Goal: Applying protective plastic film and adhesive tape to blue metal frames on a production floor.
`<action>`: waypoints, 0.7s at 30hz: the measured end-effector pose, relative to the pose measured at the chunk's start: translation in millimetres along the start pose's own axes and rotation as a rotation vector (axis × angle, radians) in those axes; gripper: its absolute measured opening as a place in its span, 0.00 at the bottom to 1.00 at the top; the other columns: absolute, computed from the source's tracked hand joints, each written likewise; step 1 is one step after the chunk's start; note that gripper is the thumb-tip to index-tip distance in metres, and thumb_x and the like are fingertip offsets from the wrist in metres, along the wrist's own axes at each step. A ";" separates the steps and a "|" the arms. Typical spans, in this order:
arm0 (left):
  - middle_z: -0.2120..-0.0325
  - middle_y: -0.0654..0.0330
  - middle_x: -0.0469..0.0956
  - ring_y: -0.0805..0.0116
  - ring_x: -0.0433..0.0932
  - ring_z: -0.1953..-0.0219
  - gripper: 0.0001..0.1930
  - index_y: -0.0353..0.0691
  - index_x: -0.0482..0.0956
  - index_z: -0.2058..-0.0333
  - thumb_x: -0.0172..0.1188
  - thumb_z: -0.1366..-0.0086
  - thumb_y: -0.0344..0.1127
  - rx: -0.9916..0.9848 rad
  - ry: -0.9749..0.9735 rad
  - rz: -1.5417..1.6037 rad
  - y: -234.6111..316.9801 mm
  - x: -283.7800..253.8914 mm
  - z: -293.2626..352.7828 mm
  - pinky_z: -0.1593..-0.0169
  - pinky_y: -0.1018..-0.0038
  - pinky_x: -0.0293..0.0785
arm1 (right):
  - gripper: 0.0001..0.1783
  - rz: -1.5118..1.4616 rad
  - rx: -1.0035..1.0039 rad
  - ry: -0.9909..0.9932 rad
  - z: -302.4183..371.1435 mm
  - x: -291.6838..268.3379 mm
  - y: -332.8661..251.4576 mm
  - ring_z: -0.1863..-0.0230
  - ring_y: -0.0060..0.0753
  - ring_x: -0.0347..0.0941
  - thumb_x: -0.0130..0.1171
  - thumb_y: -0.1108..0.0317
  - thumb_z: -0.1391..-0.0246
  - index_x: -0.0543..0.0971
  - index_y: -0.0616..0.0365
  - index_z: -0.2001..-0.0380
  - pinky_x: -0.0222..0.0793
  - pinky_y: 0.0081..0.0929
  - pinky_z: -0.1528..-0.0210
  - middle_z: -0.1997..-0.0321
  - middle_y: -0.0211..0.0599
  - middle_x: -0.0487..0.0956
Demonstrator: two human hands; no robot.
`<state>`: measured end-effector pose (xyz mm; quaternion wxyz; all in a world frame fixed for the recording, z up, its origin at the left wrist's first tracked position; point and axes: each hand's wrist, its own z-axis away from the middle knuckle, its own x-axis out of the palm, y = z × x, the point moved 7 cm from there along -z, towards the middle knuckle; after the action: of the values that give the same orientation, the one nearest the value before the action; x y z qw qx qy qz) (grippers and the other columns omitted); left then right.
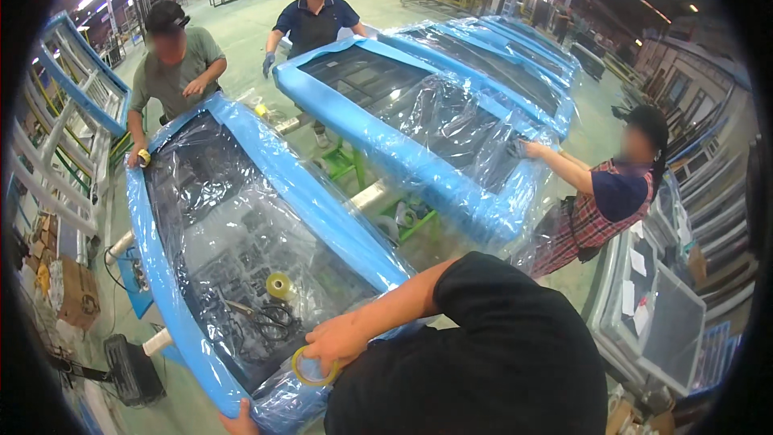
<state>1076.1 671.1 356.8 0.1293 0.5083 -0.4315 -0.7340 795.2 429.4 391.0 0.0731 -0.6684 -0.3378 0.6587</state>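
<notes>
A large frame (318, 185), edged in blue wrap under clear plastic film, lies in front of me. My right hand (334, 344) is closed around a roll of yellowish clear tape (314, 366), low over the film at the frame's near end. At the near left corner, my left hand (240, 419) grips the wrapped edge, most of it cut off by the picture's lower rim. On top of the film, a pair of black-handled scissors (272, 321) and a second tape roll (279, 285) lie a little beyond my right hand.
A person in grey-green (177, 64) holds a yellow tape roll at the frame's far end. Behind stands a person in dark blue (316, 20). At right, a person in plaid (616, 201) handles film on another blue-wrapped frame (419, 157). Green stands (342, 165) show between the frames.
</notes>
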 end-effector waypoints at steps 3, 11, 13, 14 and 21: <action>0.45 0.40 0.81 0.42 0.78 0.43 0.39 0.27 0.78 0.40 0.79 0.45 0.46 -0.038 0.047 -0.080 -63.9 1.3 -7.8 0.35 0.54 0.71 | 0.09 0.135 -0.089 -0.090 -13.9 19.2 -1.6 0.48 0.56 0.71 0.69 0.61 0.50 0.87 0.43 0.64 0.73 0.47 0.50 0.50 0.42 0.73; 0.46 0.46 0.82 0.46 0.81 0.43 0.43 0.42 0.76 0.39 0.78 0.50 0.58 -0.275 0.101 -0.188 -23.9 0.6 -16.5 0.40 0.54 0.75 | 0.09 0.331 0.330 -0.014 -3.7 -30.0 44.2 0.55 0.54 0.77 0.69 0.65 0.53 0.84 0.55 0.68 0.78 0.47 0.52 0.58 0.42 0.78; 0.43 0.48 0.80 0.44 0.79 0.41 0.47 0.46 0.74 0.37 0.78 0.52 0.63 -0.367 0.144 -0.331 -50.6 -7.1 -17.2 0.40 0.51 0.75 | 0.11 0.386 0.349 0.100 -5.8 -39.8 46.2 0.54 0.49 0.73 0.73 0.62 0.57 0.83 0.53 0.71 0.75 0.42 0.51 0.58 0.38 0.74; 0.43 0.49 0.79 0.44 0.78 0.40 0.48 0.47 0.74 0.36 0.77 0.53 0.65 -0.400 0.135 -0.365 -45.1 -5.7 -12.6 0.40 0.50 0.75 | 0.11 0.371 0.332 0.175 -6.4 -47.3 43.1 0.55 0.48 0.72 0.74 0.64 0.59 0.83 0.52 0.70 0.75 0.41 0.51 0.58 0.37 0.73; 0.42 0.50 0.78 0.46 0.79 0.40 0.49 0.52 0.72 0.34 0.78 0.53 0.64 -0.475 0.125 -0.320 -39.6 -16.6 1.4 0.39 0.51 0.74 | 0.14 0.120 -0.011 0.181 -42.0 -39.4 -14.1 0.53 0.43 0.72 0.74 0.69 0.60 0.81 0.48 0.67 0.74 0.41 0.53 0.58 0.33 0.72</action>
<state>1092.2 705.7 337.1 0.1536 0.5698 -0.1532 -0.7927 833.0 433.2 436.5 0.0600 -0.7447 -0.2929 0.5967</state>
